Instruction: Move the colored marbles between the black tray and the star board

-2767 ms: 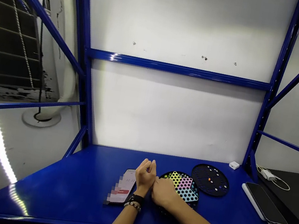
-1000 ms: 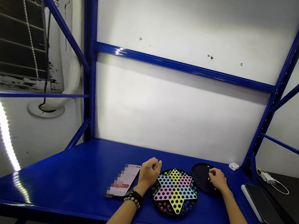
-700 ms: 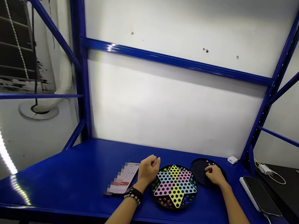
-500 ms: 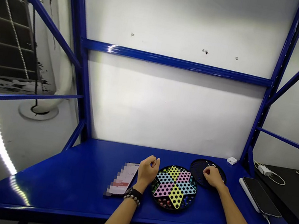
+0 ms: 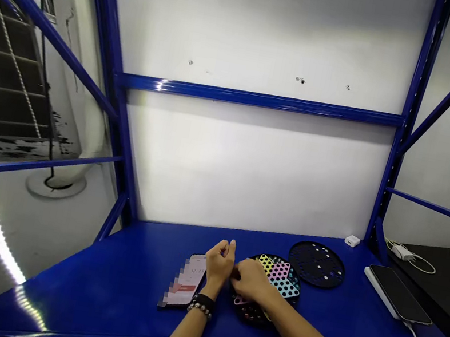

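From the head camera, a round game board (image 5: 274, 284) with a bright star of yellow, pink and blue holes lies on the blue shelf (image 5: 121, 284). The right hand (image 5: 251, 280) rests on the left part of the board and covers it. Its fingers are curled down, but I cannot tell if they pinch anything. The left hand (image 5: 220, 260) is just left of the board, almost touching the right hand. It is closed in a loose fist with the thumb up, and I cannot tell if something is inside. A phone (image 5: 186, 281) lies just left of the board, past the left hand. A round black tray (image 5: 317, 264) with small dots lies just right of the board, a bit further back. Another phone (image 5: 397, 293) lies far to the right of the board, with a white cable.
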`<move>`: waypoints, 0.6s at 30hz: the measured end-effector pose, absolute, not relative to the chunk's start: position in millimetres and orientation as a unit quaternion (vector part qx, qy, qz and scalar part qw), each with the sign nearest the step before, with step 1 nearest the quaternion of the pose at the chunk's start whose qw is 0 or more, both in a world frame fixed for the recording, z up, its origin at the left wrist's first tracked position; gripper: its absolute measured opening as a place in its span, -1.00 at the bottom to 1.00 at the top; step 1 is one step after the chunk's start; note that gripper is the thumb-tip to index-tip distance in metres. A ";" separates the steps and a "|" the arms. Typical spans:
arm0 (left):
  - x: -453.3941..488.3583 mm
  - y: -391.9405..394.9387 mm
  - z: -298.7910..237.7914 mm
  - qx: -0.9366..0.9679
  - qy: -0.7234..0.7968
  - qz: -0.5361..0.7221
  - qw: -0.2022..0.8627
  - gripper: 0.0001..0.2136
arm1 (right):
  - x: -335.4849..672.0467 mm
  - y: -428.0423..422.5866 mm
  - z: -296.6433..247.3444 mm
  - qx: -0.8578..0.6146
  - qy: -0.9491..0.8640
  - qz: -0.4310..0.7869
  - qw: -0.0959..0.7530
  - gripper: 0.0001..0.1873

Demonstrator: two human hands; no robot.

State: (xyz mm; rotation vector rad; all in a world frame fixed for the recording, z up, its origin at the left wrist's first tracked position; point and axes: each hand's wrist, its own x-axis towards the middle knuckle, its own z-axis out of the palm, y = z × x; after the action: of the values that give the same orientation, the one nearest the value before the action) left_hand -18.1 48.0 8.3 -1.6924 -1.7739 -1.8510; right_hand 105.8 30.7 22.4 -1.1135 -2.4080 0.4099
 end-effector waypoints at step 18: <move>-11.0 40.9 14.2 -0.611 -0.556 -0.561 0.043 -0.57 | 337.1 0.4 -5.2 -0.555 -0.803 0.093 0.197 -0.87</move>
State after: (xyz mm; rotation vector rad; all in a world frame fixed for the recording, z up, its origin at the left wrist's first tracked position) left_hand -11.0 40.9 14.2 -1.8701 -1.7016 -1.7168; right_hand 337.1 0.4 -5.2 -1.5543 -2.2478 0.2591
